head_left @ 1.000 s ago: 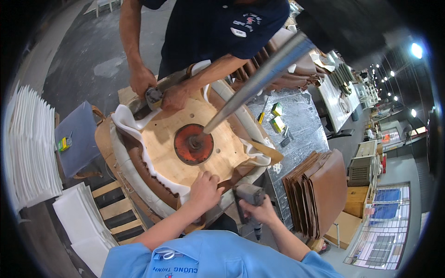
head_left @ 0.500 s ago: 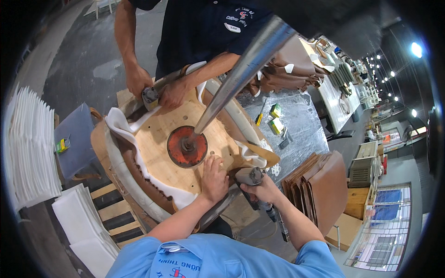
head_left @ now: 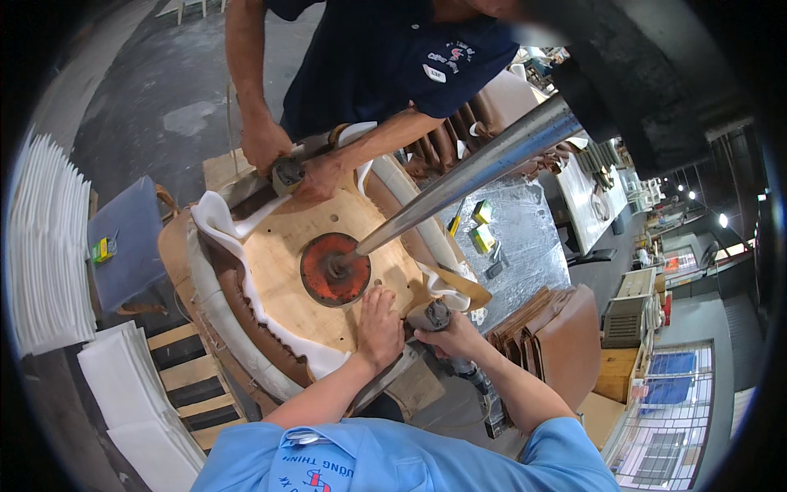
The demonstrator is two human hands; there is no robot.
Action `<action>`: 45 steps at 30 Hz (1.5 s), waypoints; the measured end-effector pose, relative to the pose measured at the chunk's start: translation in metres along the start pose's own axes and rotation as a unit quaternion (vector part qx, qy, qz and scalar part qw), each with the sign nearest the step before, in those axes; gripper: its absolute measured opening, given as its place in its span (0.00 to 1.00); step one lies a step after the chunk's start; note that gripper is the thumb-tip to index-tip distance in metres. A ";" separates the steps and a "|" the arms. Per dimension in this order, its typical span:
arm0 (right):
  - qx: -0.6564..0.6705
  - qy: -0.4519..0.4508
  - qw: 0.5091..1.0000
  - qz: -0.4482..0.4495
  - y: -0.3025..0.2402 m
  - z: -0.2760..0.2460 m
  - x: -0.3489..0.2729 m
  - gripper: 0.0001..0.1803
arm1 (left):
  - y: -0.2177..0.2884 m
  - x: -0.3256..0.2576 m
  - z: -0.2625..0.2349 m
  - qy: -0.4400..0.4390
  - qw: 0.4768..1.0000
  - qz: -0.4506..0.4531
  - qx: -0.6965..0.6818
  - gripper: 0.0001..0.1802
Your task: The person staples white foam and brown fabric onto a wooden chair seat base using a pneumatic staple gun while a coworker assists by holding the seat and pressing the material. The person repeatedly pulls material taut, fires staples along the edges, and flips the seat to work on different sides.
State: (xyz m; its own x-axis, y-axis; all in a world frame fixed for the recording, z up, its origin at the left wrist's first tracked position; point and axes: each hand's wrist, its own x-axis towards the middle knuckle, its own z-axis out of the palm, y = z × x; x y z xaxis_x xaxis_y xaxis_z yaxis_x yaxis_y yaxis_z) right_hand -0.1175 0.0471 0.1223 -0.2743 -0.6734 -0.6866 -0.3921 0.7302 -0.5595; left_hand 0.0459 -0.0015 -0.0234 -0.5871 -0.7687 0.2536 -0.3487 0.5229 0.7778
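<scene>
A wooden seat panel (head_left: 287, 246), edged with white padding (head_left: 316, 358) and brown leather (head_left: 238, 299), lies before me. A metal rod (head_left: 467, 176) comes down onto a round red plate (head_left: 316, 266) at the panel's middle. My left hand (head_left: 380, 328) rests on the panel's near edge, fingers stretched out flat. Gripped in my right hand (head_left: 459, 338) is a pneumatic staple gun (head_left: 429, 315), its nose at the panel's near right edge by a folded white flap (head_left: 447, 295). Whether the nose touches is hidden.
Across from me a co-worker's hands (head_left: 316, 176) hold another staple gun (head_left: 288, 170) at the far edge. Stacked white foam sheets (head_left: 49, 238) stand left, beside a blue-grey covered stand (head_left: 127, 238). Brown leather pieces (head_left: 566, 332) and a wrapped table (head_left: 525, 221) lie to the right.
The view has shifted slightly, moving the rod and red plate rightward in it. My right hand with the staple gun has moved slightly left along the edge; my left hand stays on the panel.
</scene>
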 end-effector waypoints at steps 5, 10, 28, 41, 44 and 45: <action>-0.006 0.019 1.000 0.001 0.001 0.007 0.004 0.27 | -0.001 -0.003 -0.001 -0.001 1.000 0.007 0.016 0.11; 0.033 0.029 0.998 -0.034 0.013 0.009 0.001 0.21 | -0.005 -0.011 -0.019 -0.035 0.999 0.025 0.032 0.12; -0.029 0.015 0.999 -0.002 -0.007 0.022 -0.005 0.20 | -0.007 -0.011 -0.021 -0.014 1.000 0.010 -0.018 0.11; -0.076 -0.001 0.997 0.016 0.001 0.024 -0.014 0.22 | -0.015 -0.021 -0.022 -0.022 1.000 0.022 -0.006 0.09; -0.078 -0.007 0.997 0.026 -0.010 0.028 -0.016 0.22 | -0.015 -0.023 -0.022 -0.022 1.000 0.013 -0.008 0.09; -0.073 -0.010 0.997 0.031 -0.012 0.029 -0.015 0.22 | -0.015 -0.023 -0.023 -0.021 1.000 0.012 -0.007 0.09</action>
State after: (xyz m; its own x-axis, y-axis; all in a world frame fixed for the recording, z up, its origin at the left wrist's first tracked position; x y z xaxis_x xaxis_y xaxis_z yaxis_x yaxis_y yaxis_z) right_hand -0.0831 0.0512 0.1259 -0.2843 -0.6243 -0.7276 -0.4997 0.7442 -0.4433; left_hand 0.0815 0.0002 -0.0279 -0.6260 -0.7396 0.2472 -0.3239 0.5350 0.7803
